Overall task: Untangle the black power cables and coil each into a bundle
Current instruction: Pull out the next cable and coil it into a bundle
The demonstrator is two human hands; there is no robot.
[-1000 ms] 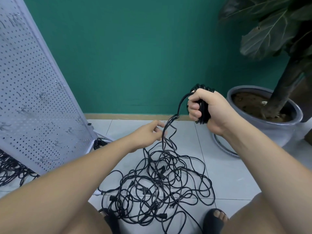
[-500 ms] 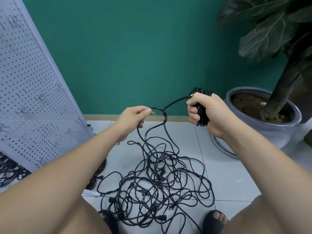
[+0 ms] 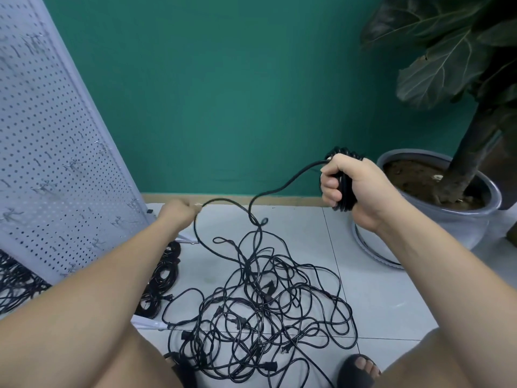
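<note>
- The coil (image 3: 343, 191) of black cable is wound in several turns and sits inside my right grip (image 3: 361, 189), which is wrapped tightly round it, raised above the floor in front of the green wall (image 3: 223, 93).
- A free strand (image 3: 282, 189) leaves the top of that coil, sags to the left and drops to a crossing of cables just above the pile.
- My left grip (image 3: 179, 217) is closed narrow on a loop of cable that arcs over to that same crossing. I cannot tell whether it is the same cable as the one on my coil.
- The tangle (image 3: 260, 309) lies on the tiled floor (image 3: 377, 289) between my knees, many loops laid over one another with several plugs showing among them.
- By my judgement this bundle is partly wound. The rest of its length has yet to be drawn out of the pile, and most of the cables there are not yet sorted.
- Finished bundles (image 3: 165, 275) lie stacked just beside the foot of the white pegboard (image 3: 56, 163), so some of the work is done.
- More black cable (image 3: 16, 281) lies behind the pegboard. I cannot tell whether it is coiled.
- A grey plant pot (image 3: 475, 217) stands to my right, near my raised grip but apart from the cables.
</note>
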